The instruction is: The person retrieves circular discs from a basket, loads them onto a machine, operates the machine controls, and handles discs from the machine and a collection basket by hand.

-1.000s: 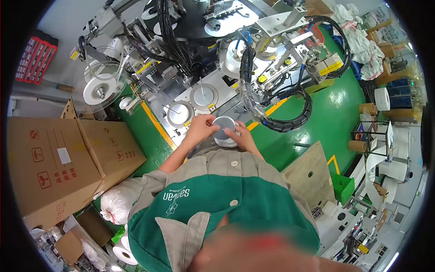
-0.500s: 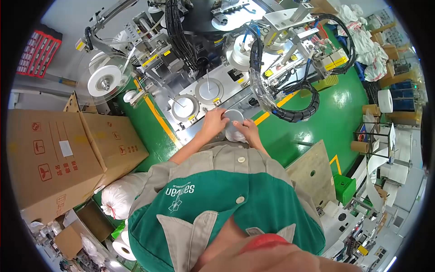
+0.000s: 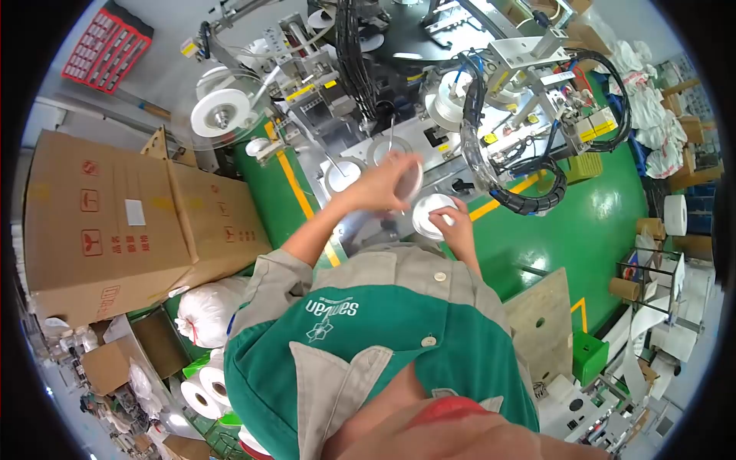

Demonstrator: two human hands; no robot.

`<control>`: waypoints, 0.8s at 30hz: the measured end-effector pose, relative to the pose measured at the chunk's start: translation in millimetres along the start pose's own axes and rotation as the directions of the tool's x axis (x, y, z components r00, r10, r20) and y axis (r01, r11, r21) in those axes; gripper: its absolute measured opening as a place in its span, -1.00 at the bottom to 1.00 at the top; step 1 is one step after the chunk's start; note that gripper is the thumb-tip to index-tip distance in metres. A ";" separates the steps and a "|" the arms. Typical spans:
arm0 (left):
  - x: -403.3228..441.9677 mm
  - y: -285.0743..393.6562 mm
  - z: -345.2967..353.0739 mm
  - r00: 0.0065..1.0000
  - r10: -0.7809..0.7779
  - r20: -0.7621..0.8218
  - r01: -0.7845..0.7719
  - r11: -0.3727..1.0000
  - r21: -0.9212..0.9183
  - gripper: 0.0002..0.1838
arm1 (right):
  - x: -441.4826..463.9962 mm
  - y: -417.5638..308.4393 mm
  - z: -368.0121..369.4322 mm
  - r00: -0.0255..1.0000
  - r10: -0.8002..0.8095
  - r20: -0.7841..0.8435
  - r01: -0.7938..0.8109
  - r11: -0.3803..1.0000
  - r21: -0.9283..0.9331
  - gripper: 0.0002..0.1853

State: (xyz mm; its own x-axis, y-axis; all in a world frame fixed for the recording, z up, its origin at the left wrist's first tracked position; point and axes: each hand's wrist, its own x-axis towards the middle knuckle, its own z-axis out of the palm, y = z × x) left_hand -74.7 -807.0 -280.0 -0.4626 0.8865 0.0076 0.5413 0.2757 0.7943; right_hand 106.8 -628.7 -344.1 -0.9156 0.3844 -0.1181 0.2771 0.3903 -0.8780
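Note:
My left hand [image 3: 376, 184], smeared by motion, is in front of the machine's near plate. Its fingers curve round the edge of a round, pale disc-shaped piece [image 3: 412, 182], tilted on its side; its exact kind does not show. My right hand [image 3: 458, 228] grips the side of a white round piece, apparently a short stack of discs [image 3: 432, 214], close in front of my body. Beyond the left hand, a round station on the machine holds a white disc [image 3: 343, 175] with a thin upright rod. A second such station is partly covered by my fingers.
The machine carries white reels [image 3: 221, 113], a thick black cable bundle [image 3: 529, 198] and metal brackets. Large cardboard boxes [image 3: 107, 222] stand at left, a white sack [image 3: 207, 313] below them. A wooden board [image 3: 540, 322] and a green bin [image 3: 589, 356] are at right.
Both hands were together on one round piece. They have parted: the left has moved away with a disc-shaped piece, while the right keeps the white stack. The whole view has shifted rightward.

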 end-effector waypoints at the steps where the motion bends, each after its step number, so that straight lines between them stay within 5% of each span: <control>1: 1.2 19.1 -41.7 0.995 0.066 -0.079 -0.066 0.998 0.001 -0.08 | -0.9 5.4 -2.7 1.000 -0.002 0.013 0.002 1.000 0.010 -0.81; 2: 10.2 10.5 -67.3 0.939 0.266 -0.218 -0.256 0.964 0.073 -0.04 | -2.4 10.5 -4.2 0.999 0.046 0.014 -0.047 0.994 0.095 -0.82; 3: 11.5 23.3 -96.1 0.992 0.028 -0.121 -0.030 0.999 -0.019 0.00 | -5.4 15.8 -5.1 0.995 0.095 0.023 -0.098 0.979 0.176 -0.83; 5: 32.6 11.4 -122.0 1.000 0.005 0.021 -0.003 0.998 -0.064 0.03 | -11.0 18.1 -3.0 0.986 0.159 0.055 -0.168 0.946 0.279 -0.83; 8: 58.5 -8.1 -131.2 0.939 -0.037 0.343 0.192 0.882 -0.431 0.07 | -14.1 25.7 -6.6 0.993 0.107 0.056 -0.120 0.937 0.327 -0.82; 11: 73.7 -27.0 -127.2 0.912 0.038 0.409 0.186 0.850 -0.493 0.09 | -18.2 29.1 -8.7 0.974 0.207 0.087 -0.221 0.822 0.524 -0.82; 24: 84.8 -14.5 -127.3 0.867 -0.023 0.498 0.176 0.949 -0.262 0.17 | -30.4 39.7 -13.2 0.963 0.266 0.044 -0.250 0.821 0.514 -0.80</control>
State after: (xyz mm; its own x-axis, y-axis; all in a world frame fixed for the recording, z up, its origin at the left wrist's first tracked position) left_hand -211.1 -783.1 -213.5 -0.0636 0.9473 -0.3139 0.2481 0.3197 0.9145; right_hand 149.5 -613.9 -369.2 -0.8208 0.4370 -0.3679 0.3070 -0.2057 -0.9292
